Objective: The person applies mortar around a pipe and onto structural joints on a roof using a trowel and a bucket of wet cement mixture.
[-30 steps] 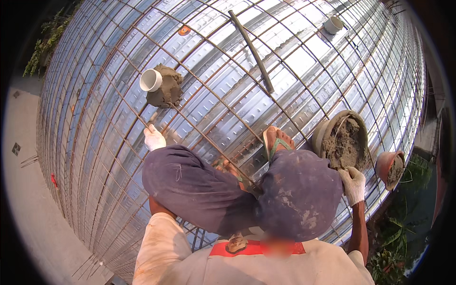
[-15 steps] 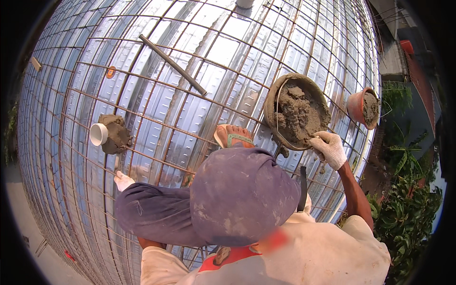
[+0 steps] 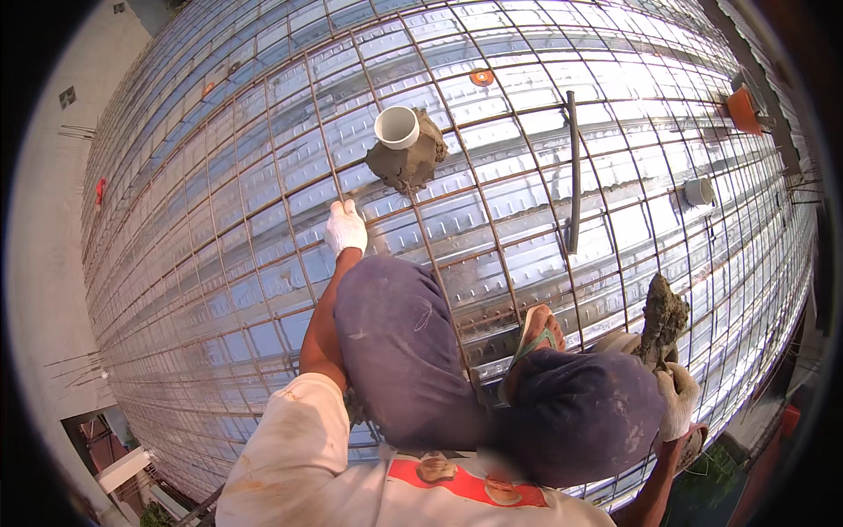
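My right hand [image 3: 678, 402], in a mortar-stained white glove, is closed at the lower end of a trowel [image 3: 665, 318]; thick wet grey mortar coats it and hides its blade. It is raised beside my right knee. My left hand [image 3: 345, 228], also gloved, has its fingers curled on a rebar [image 3: 318, 174] of the grid. Just beyond it, a white pipe stub [image 3: 397, 128] stands in a mound of mortar [image 3: 409, 167]. Behind my right knee, part of a mortar-smeared bucket [image 3: 617, 342] shows; the knee hides the rest.
The rebar grid lies over shiny ribbed metal decking [image 3: 492, 189]. A loose dark rod [image 3: 573, 176] rests on it. Farther right are a grey pipe stub [image 3: 699, 191] and an orange bucket [image 3: 745, 111]. My sandalled foot [image 3: 538, 329] stands among the bars.
My view has swung left, so the pipe stub and mortar mound sit nearer the middle. My right hand has gone from the bucket of mortar to holding up the loaded trowel. My left hand stays on the bars.
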Tool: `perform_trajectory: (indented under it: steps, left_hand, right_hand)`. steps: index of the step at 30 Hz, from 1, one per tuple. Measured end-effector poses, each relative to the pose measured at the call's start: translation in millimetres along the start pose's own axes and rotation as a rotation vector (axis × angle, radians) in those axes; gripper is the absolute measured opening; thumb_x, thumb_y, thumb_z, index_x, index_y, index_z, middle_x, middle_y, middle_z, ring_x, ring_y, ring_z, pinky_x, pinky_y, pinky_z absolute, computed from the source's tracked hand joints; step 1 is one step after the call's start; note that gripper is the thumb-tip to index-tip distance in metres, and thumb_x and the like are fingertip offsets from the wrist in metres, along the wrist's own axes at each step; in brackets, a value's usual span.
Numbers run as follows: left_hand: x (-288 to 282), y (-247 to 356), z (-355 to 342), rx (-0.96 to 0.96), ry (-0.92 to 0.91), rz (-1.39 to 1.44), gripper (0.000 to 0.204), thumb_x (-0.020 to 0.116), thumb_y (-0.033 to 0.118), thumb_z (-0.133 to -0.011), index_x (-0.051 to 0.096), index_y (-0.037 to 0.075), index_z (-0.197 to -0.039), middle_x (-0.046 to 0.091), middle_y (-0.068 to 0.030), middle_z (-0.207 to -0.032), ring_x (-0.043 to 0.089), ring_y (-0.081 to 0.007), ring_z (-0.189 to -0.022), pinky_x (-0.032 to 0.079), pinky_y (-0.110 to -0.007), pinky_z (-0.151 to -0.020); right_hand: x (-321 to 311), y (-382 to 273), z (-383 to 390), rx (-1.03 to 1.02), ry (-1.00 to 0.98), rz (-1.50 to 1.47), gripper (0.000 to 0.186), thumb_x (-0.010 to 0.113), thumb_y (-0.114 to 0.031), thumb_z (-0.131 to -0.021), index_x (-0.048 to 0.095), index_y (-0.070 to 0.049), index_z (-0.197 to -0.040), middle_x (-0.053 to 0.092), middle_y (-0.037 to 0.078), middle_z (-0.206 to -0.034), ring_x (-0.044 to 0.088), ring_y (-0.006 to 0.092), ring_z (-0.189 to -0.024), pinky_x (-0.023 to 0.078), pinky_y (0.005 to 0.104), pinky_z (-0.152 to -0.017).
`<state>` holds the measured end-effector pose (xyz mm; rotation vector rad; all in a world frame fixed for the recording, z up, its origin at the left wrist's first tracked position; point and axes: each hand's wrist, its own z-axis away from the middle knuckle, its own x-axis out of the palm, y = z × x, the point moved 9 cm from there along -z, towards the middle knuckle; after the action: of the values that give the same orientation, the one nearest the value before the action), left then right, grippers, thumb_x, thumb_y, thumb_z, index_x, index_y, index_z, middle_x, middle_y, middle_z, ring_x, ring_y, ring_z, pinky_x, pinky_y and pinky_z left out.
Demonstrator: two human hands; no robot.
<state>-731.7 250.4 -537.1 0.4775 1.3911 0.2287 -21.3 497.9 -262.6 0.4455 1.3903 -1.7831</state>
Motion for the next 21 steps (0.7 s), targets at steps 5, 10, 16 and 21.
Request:
perform_trajectory:
  steps: [5, 10, 16, 21]
  left_hand:
    - [-3.7, -9.4, 3.2, 0.083, 0.101, -0.038, 0.039, 0.053, 0.045, -0.111, 0.068, 0.009, -0.109, 0.078, -0.0245, -0.095, 0.073, -0.05, -0.093, 0.053, -0.059, -0.092]
    - [-5.0, -3.6, 11.4, 0.038, 0.07, -0.031, 0.04, 0.052, 0.044, -0.112, 0.068, 0.008, -0.103, 0.077, -0.0227, -0.089, 0.072, -0.0499, -0.088, 0.051, -0.058, -0.095]
    - [-14.7, 9.3, 10.9, 0.106, 0.095, 0.047, 0.033, 0.061, 0.034, -0.108, 0.067, 0.007, -0.09, 0.073, -0.0227, -0.08, 0.072, -0.0486, -0.081, 0.053, -0.061, -0.079]
    - [-18.1, 7.9, 10.1, 0.139, 0.16, 0.05, 0.032, 0.065, 0.031, -0.106, 0.067, 0.007, -0.085, 0.072, -0.0211, -0.076, 0.07, -0.0479, -0.074, 0.053, -0.061, -0.072]
  right_hand:
    - [104.5, -129.5, -123.2, -0.126, -0.345, -0.063, 0.019, 0.068, -0.015, -0.099, 0.072, 0.003, -0.104, 0.058, -0.001, -0.068, 0.048, 0.0052, -0.055, 0.036, 0.0258, -0.049]
    - [220.1, -258.0, -215.5, -0.315, -0.605, 0.047, 0.025, 0.066, -0.018, -0.097, 0.073, 0.005, -0.101, 0.059, 0.0, -0.066, 0.051, 0.0064, -0.055, 0.039, 0.027, -0.048]
    - [303.1, -373.4, -288.5, -0.499, -0.641, 0.061, 0.027, 0.068, -0.016, -0.096, 0.074, 0.005, -0.11, 0.062, 0.0, -0.073, 0.052, 0.0061, -0.057, 0.04, 0.0251, -0.051]
    - [369.4, -433.4, -291.4, -0.847, -0.429, 0.49, 0.027, 0.07, -0.022, -0.099, 0.073, -0.001, -0.118, 0.072, 0.015, -0.087, 0.07, 0.0269, -0.075, 0.054, 0.043, -0.072]
